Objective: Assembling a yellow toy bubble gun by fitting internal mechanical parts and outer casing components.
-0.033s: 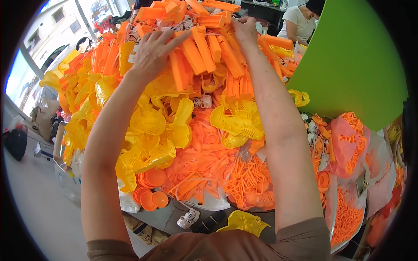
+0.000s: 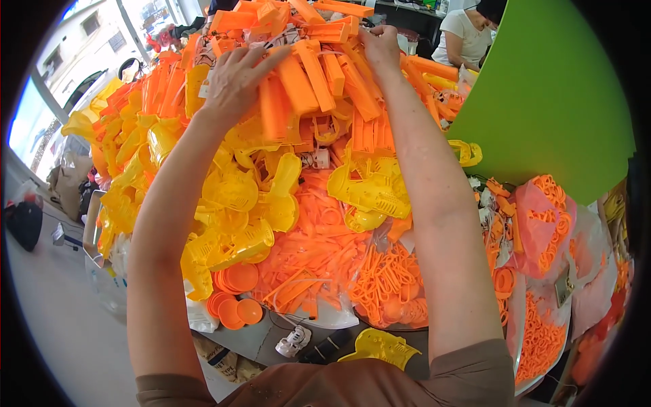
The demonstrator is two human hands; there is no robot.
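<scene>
A heap of long orange plastic casings (image 2: pixel 297 85) is piled high at the far side of the table. My left hand (image 2: pixel 234 81) rests against its left part, fingers stretched out and spread over the casing tops. On the right side of the same heap, my right hand (image 2: pixel 381 51) has its fingers bent inward by the casings; what they pinch, if anything, is hidden. Thin dark wires (image 2: pixel 291 32) show among the upper casings. Below the heap lie yellow plastic shells (image 2: pixel 230 186), and a small white part (image 2: pixel 315 159) sits between them.
Orange strips (image 2: pixel 315 230), orange loops (image 2: pixel 383 271) and round orange caps (image 2: pixel 241 277) lie nearer me. A white motor-like part (image 2: pixel 293 341) and a yellow shell (image 2: pixel 380 349) are at the near edge. A green panel (image 2: pixel 542 102) stands right; another person (image 2: pixel 464 37) sits behind.
My left hand has shifted very slightly left. The casings beside its fingers have moved a little left with it. My right hand is nearly still.
</scene>
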